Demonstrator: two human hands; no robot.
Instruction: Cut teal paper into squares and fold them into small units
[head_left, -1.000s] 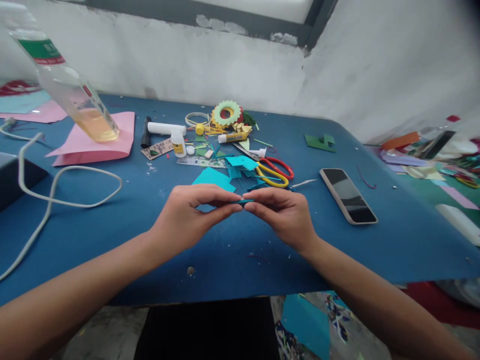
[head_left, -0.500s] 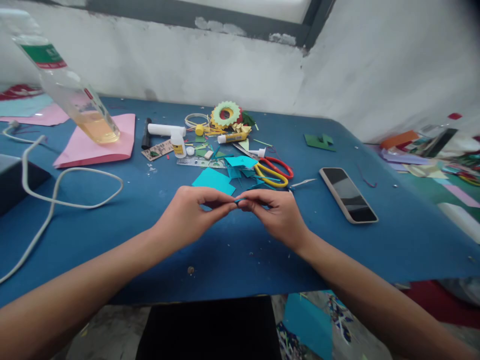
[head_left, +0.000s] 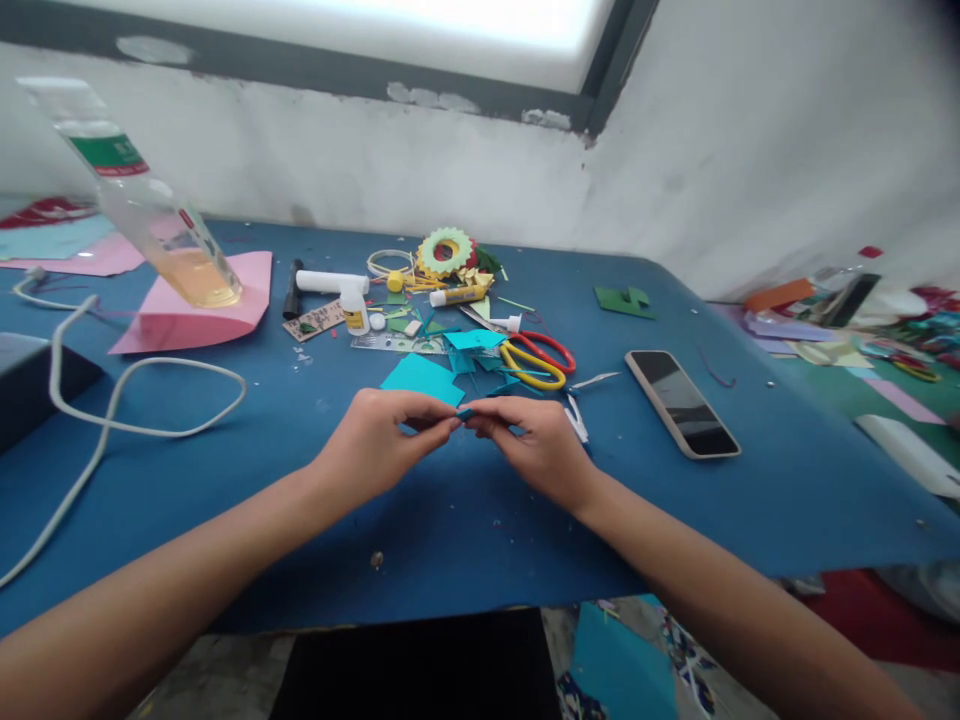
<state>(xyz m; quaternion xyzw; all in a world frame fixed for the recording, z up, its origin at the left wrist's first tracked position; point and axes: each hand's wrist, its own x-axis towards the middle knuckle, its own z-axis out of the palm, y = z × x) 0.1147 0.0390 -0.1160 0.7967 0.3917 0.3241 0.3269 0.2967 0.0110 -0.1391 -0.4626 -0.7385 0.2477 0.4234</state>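
Observation:
My left hand (head_left: pixel 379 445) and my right hand (head_left: pixel 536 445) meet over the blue table (head_left: pixel 465 520), fingertips pinched together on a small teal paper piece (head_left: pixel 465 412), mostly hidden between the fingers. Just beyond the hands lie loose teal paper cut-outs (head_left: pixel 424 378). Red and yellow scissors (head_left: pixel 536 357) rest a little further back to the right.
A phone (head_left: pixel 681 402) lies face up at the right. A tilted bottle (head_left: pixel 150 215) stands on pink paper (head_left: pixel 191 310) at the left, near a white cable (head_left: pixel 112 400). Glue bottle (head_left: pixel 354 305), glue stick (head_left: pixel 459 296), ruler and a paper ring (head_left: pixel 446 250) clutter the back.
Both hands have drawn slightly closer together, and less of the teal piece shows between the fingertips. The view has tilted up a little, showing more of the window.

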